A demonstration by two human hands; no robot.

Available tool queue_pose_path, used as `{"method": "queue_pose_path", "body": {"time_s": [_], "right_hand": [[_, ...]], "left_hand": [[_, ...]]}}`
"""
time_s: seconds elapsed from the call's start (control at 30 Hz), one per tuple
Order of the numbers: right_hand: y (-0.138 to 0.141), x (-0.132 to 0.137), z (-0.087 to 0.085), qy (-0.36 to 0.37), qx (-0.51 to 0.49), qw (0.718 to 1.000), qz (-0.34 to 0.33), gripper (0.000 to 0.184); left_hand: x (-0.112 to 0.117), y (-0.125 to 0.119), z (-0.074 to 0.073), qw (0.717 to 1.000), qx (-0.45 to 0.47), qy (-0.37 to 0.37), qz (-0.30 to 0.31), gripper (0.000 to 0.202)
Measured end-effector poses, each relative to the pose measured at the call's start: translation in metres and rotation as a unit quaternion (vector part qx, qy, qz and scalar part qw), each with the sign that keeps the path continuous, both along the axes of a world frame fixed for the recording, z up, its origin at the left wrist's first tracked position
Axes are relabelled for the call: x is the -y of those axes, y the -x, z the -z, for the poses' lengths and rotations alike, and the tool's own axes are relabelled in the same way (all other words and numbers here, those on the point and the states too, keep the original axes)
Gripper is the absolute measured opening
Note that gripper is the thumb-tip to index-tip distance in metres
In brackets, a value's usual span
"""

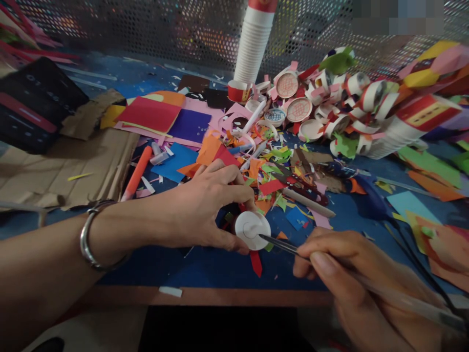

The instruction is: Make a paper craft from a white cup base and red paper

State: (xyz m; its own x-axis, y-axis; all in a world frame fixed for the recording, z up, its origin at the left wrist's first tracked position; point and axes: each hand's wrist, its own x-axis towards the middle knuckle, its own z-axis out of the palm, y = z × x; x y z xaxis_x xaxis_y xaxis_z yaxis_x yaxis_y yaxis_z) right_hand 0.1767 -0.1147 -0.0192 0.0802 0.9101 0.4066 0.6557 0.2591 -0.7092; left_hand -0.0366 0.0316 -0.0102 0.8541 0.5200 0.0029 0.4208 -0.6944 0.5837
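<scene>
My left hand (220, 195) reaches in from the left, a silver bangle on its wrist. Its thumb and a finger grip the edge of a round white paper cup bottom (252, 224), which carries a thin dark curved line. In my right hand (340, 269) is a slim pen (280, 244) with a clear barrel, and its dark tip rests on the white face. Just below the cup bottom, a red paper strip (256, 264) sticks out towards the table's front edge. The far side of the cup bottom lies against paper scraps, partly behind my fingers.
Coloured scraps (282, 156) cover the blue table, with scissors (304, 188) among them. A tall stack of paper cups (252, 46) stands behind, beside cut cup pieces (298, 110). A blue-handled tool (373, 198) trails a cable at right. Cardboard (66, 171) and an orange marker (138, 171) lie left.
</scene>
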Motion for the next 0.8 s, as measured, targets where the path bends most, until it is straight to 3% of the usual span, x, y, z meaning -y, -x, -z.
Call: {"method": "queue_pose_path", "body": {"time_s": [0.43, 0.67, 0.8], "right_hand": [[0.004, -0.001, 0.007, -0.032, 0.019, 0.999, 0.013, 0.018], [-0.008, -0.008, 0.008, -0.046, 0.063, 0.993, -0.085, 0.019], [-0.008, -0.010, 0.008, -0.049, 0.070, 0.992, -0.096, 0.019]], "left_hand": [[0.001, -0.001, 0.001, 1.000, -0.006, 0.001, -0.006, 0.046], [0.001, 0.001, 0.000, 1.000, -0.003, 0.011, -0.005, 0.046], [0.001, -0.001, -0.002, 1.000, -0.011, 0.009, -0.005, 0.046]]}}
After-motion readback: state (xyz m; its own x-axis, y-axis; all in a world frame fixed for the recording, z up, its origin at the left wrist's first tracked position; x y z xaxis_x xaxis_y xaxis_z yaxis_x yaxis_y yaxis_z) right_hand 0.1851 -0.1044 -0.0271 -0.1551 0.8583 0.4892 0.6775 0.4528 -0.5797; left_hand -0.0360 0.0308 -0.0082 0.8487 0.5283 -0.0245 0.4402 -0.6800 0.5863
